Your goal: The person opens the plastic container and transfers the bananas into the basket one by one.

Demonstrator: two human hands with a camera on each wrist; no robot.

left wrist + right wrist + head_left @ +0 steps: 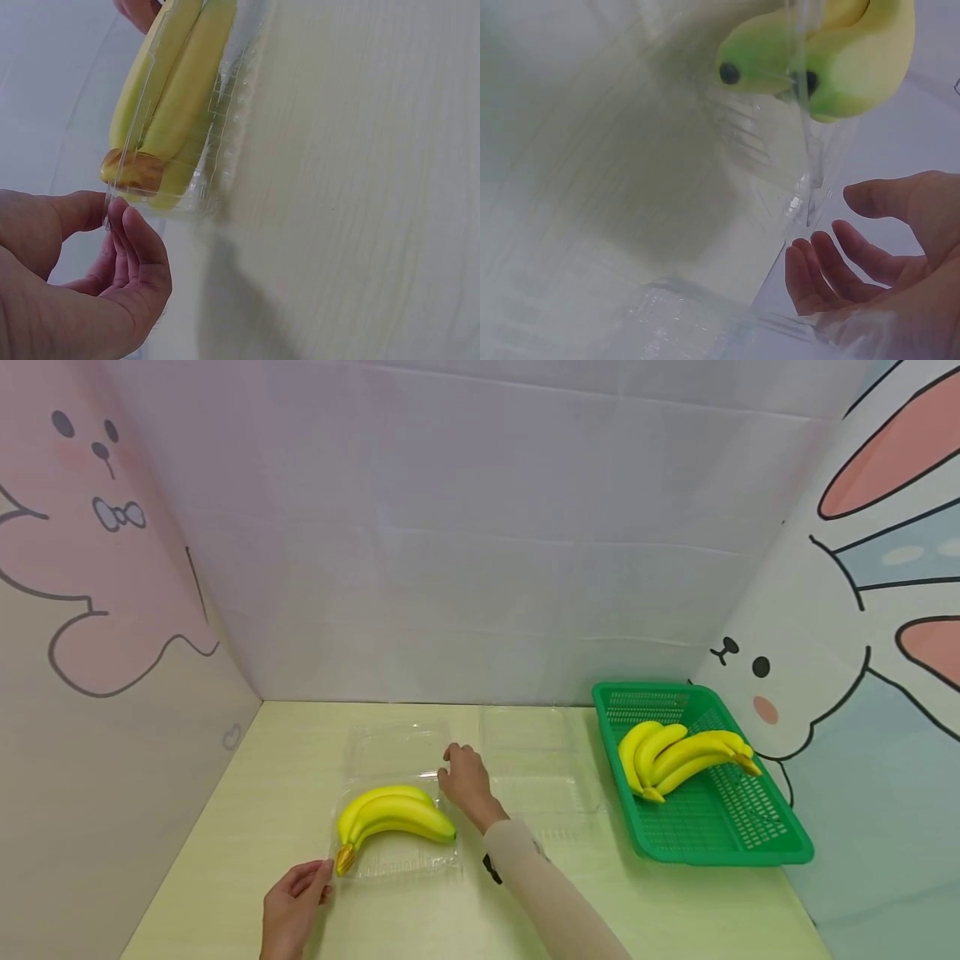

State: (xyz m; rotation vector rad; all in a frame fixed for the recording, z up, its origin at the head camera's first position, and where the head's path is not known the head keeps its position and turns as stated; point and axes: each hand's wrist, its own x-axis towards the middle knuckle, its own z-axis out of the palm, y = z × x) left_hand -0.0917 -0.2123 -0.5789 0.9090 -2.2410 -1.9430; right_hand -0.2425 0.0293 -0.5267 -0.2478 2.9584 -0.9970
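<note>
A clear plastic clamshell container (405,867) lies on the table with its lid (397,752) folded back toward the rear wall. In its base rests a bunch of yellow bananas (397,817), brown stem end at the front left corner. There my left hand (294,906) pinches the container's rim between thumb and fingertips, as the left wrist view shows. My right hand (468,785) is at the container's far right corner, near where lid and base meet. In the right wrist view its thumb is apart from its loosely bent fingers (847,266), with nothing held between them.
To the right, a second clear container (540,789) lies unfolded on the table. Beyond it stands a green perforated basket (720,858) holding more bananas (690,756). A white sheet (465,568) closes off the back, with cartoon-printed panels at both sides.
</note>
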